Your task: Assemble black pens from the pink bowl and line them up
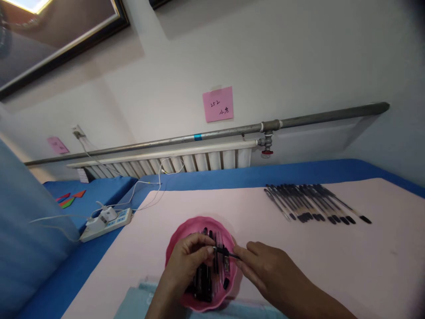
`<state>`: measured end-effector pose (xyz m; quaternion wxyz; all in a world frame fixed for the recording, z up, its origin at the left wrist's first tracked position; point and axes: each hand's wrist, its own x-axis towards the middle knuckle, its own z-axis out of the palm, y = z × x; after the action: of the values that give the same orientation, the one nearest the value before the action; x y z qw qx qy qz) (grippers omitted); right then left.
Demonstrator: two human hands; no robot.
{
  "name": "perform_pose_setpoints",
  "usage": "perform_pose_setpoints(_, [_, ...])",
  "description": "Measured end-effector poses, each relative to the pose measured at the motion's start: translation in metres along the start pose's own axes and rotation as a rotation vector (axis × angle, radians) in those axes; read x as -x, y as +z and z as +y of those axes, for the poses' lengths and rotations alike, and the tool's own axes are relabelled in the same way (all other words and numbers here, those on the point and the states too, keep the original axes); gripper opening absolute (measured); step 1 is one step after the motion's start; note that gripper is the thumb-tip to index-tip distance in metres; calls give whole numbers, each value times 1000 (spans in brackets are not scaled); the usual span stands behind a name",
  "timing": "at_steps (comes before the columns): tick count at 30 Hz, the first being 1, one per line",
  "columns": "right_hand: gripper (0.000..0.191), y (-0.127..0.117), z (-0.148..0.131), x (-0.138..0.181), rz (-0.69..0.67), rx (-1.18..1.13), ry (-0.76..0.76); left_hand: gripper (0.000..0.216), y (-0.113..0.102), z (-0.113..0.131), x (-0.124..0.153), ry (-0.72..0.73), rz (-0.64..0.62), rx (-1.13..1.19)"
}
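Observation:
Over a pink scalloped bowl (171,237), my left hand (191,257) pinches one end of a dark pen (223,251) between thumb and forefinger. My right hand (265,266) is closed on the other end, with the pen lying nearly level between the two hands. A small pale tip shows at the left fingertips. Inside the bowl are black pen parts (203,283), clear tubes (218,283) and a black cap (226,283). My left hand and wrist hide part of the bowl's left side.
Several capped pens (308,204) lie in a slanted row at the table's right. A power strip (106,225) with plugged-in adapters and white cables sits at left. Light-blue cloth (133,303) lies by the bowl. A radiator (212,159) and pipe (229,132) run along the wall.

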<state>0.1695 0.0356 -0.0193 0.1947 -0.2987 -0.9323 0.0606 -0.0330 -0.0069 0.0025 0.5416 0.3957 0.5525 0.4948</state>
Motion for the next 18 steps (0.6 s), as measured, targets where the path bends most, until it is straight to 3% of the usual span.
perform_pose_setpoints(4, [22, 0, -6, 0, -39, -117, 59, 22, 8, -7, -3, -15, 93, 244])
perform_pose_setpoints(8, [24, -1, -12, 0, 39, -148, 90, 21, 17, -8, -3, -42, 120, 438])
perform_pose_setpoints(13, [25, 4, -11, 3, 128, -149, 95, 19, 24, -12, -4, -25, 159, 532])
perform_pose_setpoints(18, [26, 3, -12, 3, 107, -261, 185, 24, 33, -17, -4, -18, 200, 590])
